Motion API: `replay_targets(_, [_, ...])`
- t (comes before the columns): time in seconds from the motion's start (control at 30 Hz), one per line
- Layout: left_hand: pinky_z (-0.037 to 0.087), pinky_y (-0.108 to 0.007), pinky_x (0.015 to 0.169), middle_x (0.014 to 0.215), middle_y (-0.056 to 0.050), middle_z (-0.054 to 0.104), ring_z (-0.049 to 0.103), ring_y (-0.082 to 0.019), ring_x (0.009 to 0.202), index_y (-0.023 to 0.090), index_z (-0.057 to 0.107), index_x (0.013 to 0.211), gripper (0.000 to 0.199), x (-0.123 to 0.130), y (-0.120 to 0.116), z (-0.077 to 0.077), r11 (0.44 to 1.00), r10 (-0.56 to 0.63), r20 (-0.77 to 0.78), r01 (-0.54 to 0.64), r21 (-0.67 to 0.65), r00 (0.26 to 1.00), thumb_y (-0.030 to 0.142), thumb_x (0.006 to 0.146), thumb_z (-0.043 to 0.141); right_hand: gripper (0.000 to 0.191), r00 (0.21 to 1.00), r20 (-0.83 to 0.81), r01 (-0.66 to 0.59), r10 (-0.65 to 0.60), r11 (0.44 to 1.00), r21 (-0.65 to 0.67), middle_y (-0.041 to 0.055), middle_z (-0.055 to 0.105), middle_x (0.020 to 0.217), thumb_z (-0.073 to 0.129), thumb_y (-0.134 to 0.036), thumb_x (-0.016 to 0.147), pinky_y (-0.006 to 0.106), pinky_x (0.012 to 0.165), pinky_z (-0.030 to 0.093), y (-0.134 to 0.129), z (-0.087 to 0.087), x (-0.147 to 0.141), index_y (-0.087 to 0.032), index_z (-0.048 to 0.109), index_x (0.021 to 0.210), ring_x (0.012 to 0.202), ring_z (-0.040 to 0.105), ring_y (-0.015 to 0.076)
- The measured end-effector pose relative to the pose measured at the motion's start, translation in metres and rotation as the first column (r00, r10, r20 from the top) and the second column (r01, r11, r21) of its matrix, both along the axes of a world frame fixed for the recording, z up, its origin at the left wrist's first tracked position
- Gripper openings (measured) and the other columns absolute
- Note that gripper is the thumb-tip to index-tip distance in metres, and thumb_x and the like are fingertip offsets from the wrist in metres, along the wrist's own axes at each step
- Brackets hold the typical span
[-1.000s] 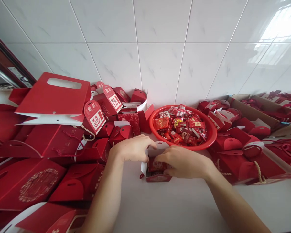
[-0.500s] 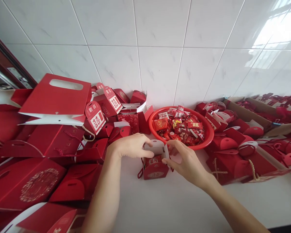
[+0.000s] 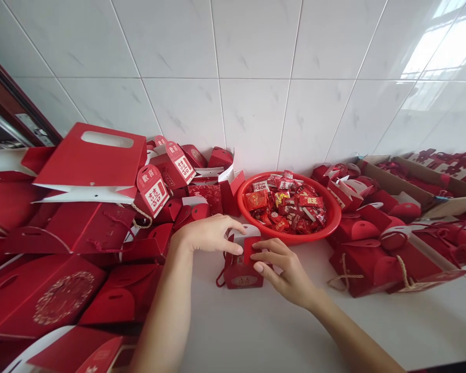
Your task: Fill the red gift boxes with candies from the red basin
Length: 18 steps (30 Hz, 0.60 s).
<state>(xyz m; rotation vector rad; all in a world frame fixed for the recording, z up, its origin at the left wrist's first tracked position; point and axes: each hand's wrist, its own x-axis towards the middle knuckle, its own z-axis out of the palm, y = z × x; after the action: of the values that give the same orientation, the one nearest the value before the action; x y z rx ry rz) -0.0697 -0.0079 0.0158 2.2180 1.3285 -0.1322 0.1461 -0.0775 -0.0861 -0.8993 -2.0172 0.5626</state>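
A small red candy box (image 3: 244, 280) with an oval emblem on its front stands upright on the pale tabletop. Its rounded back flap (image 3: 248, 231) shows a white inner side and points up. My left hand (image 3: 209, 235) grips the box from the left, index finger at the back flap and thumb over the opening. With its fingertips, my right hand (image 3: 285, 267) presses a red side flap (image 3: 249, 249) inward, its thumb at the front panel's right edge. Both hands are closed about the box. A red cord loop hangs at its left side. Its contents are mostly hidden.
Behind the box, a red plastic basket (image 3: 336, 220) holds many wrapped candies. Red gift boxes (image 3: 68, 290) are piled on the left, and more boxes (image 3: 376, 261) on the right. A cardboard carton (image 3: 406, 181) stands farther right. White tiled wall (image 3: 256, 119) runs behind.
My right hand has moved left and inward, folding the right side flap over the opening. The box's inside, visible before, is now largely covered. My left hand has hardly moved.
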Motion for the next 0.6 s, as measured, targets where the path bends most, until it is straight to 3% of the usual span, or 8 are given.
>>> replay_targets(0.13, [0.048, -0.028, 0.083, 0.124, -0.004, 0.072, 0.066, -0.027, 0.110, 0.028, 0.075, 0.117, 0.047, 0.007, 0.004, -0.008, 1.000, 0.006, 0.022, -0.005, -0.019, 1.000, 0.054, 0.079, 0.070, 0.025, 1.000, 0.008, -0.021, 0.020, 0.991, 0.129, 0.0111, 0.074, 0.110, 0.063, -0.041, 0.097, 0.041, 0.084, 0.056, 0.002, -0.009, 0.000, -0.021, 0.075, 0.105, 0.097, 0.064, 0.0236])
replay_targets(0.23, [0.048, -0.027, 0.082, 0.121, -0.004, 0.075, 0.068, -0.025, 0.105, 0.028, 0.075, 0.120, 0.047, 0.006, 0.003, -0.007, 0.999, -0.024, 0.069, 0.026, -0.024, 0.997, 0.053, 0.082, 0.067, 0.020, 1.000, 0.001, -0.006, 0.006, 0.986, 0.166, 0.0102, 0.074, 0.107, 0.065, -0.038, 0.096, 0.041, 0.083, 0.056, 0.004, -0.013, 0.001, -0.022, 0.075, 0.104, 0.096, 0.063, 0.0237])
replay_targets(0.43, [0.049, -0.024, 0.081, 0.131, 0.000, 0.072, 0.069, -0.019, 0.095, 0.030, 0.070, 0.130, 0.050, -0.007, -0.002, 0.004, 0.995, -0.073, 0.225, 0.085, -0.045, 0.972, 0.026, 0.081, 0.060, 0.012, 0.999, -0.027, -0.030, 0.032, 0.996, 0.079, 0.0091, 0.074, 0.109, 0.066, -0.026, 0.093, 0.039, 0.083, 0.056, 0.005, -0.011, 0.006, -0.022, 0.076, 0.100, 0.096, 0.064, 0.0230])
replay_targets(0.6, [0.049, -0.024, 0.075, 0.126, 0.000, 0.074, 0.070, -0.021, 0.095, 0.030, 0.074, 0.123, 0.051, 0.003, 0.001, -0.007, 0.999, -0.037, 0.147, 0.037, 0.006, 0.988, 0.019, 0.074, 0.064, 0.009, 0.996, -0.074, -0.048, 0.047, 0.999, -0.003, 0.0093, 0.074, 0.111, 0.066, -0.025, 0.092, 0.037, 0.084, 0.056, 0.006, -0.010, 0.009, -0.022, 0.075, 0.095, 0.099, 0.065, 0.0226])
